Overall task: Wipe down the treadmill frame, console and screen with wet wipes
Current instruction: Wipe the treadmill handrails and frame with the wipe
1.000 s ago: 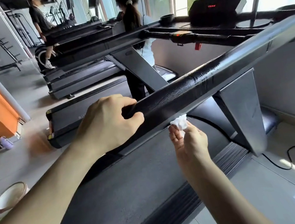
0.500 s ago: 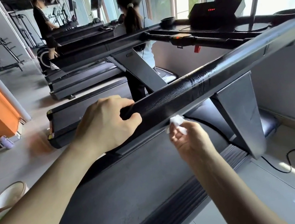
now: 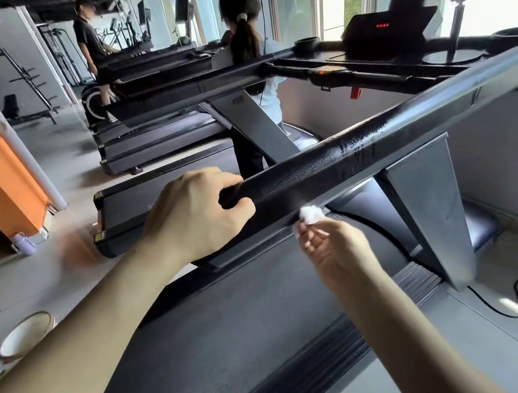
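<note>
Wet wipe [image 3: 311, 214], bunched, pinched in right hand [image 3: 337, 248] fingertips, touches the underside of the treadmill handrail [image 3: 347, 154] just above them. The rail (long axis running up-right from the fingers) is gripped by the left hand [image 3: 196, 212], fingers curled around its near end.

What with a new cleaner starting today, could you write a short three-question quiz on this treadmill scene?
1. True or false: the left hand grips the handrail.
2. Where does the right hand hold the wet wipe? A) on the handrail's top B) at its lower edge C) at its far end
3. What colour are the lights lit on the console?
Key: 1 true; 2 B; 3 red.
</note>
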